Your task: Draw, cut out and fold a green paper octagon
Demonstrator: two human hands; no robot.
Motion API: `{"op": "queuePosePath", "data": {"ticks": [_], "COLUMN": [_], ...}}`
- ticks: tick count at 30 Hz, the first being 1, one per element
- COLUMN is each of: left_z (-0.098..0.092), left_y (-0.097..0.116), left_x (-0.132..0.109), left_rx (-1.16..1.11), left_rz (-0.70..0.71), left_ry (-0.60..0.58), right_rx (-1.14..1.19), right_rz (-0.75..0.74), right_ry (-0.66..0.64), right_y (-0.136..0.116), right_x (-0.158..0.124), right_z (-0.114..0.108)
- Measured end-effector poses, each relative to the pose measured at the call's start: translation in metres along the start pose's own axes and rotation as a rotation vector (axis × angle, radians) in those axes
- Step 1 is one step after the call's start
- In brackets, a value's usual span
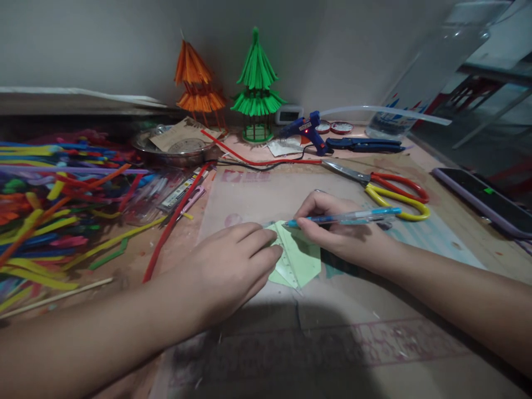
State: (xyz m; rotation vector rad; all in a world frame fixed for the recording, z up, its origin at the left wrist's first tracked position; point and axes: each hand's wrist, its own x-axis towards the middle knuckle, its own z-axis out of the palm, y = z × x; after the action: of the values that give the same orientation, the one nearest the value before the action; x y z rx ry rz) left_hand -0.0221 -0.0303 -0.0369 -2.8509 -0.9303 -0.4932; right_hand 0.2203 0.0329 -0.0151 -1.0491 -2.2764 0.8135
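A light green piece of paper point(310, 259) with angled corners lies on the sheet in front of me. Across it, on a slant, runs a clear ruler point(290, 261). My left hand point(236, 266) presses on the ruler and the paper's left side, fingers bent and close together, its thumb hidden. In my right hand point(332, 224) is a blue pen point(353, 216), gripped between thumb and fingers. The pen's tip is at the paper's upper edge, beside the ruler's far end.
Red-and-yellow-handled scissors point(376, 188), a blue glue gun point(310, 132) and pliers point(366, 145) lie beyond. Orange point(195, 77) and green point(256, 83) pagoda models stand at the wall. Coloured pipe cleaners point(41, 221) heap left; a phone point(486, 199) and large bottle point(424, 77) are right.
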Motion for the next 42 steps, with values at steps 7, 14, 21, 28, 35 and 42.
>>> {"op": "queuePosePath", "data": {"ticks": [7, 14, 21, 28, 35, 42], "left_z": [-0.006, -0.016, -0.014, -0.005, -0.002, -0.002], "left_y": [0.007, 0.029, 0.039, 0.034, 0.035, 0.031], "left_x": [-0.004, -0.003, -0.004, -0.013, -0.009, -0.007], "left_rx": [0.12, 0.168, 0.128, 0.133, 0.182, 0.166], "left_rz": [0.004, -0.054, -0.066, -0.024, 0.017, 0.033], "left_ry": [-0.056, -0.128, -0.153, -0.079, 0.037, -0.022], "right_rx": [0.016, 0.058, 0.077, -0.117, -0.011, -0.16], "right_rz": [0.008, 0.002, -0.013, -0.128, -0.053, -0.208], "right_ry": [-0.004, -0.005, 0.051, -0.039, -0.039, -0.103], "right_y": [0.0, -0.002, 0.003, 0.009, 0.0, 0.007], "right_x": [0.001, 0.001, -0.003, -0.002, -0.009, -0.002], "right_z": [0.001, 0.0, -0.001, 0.005, 0.009, 0.008]}}
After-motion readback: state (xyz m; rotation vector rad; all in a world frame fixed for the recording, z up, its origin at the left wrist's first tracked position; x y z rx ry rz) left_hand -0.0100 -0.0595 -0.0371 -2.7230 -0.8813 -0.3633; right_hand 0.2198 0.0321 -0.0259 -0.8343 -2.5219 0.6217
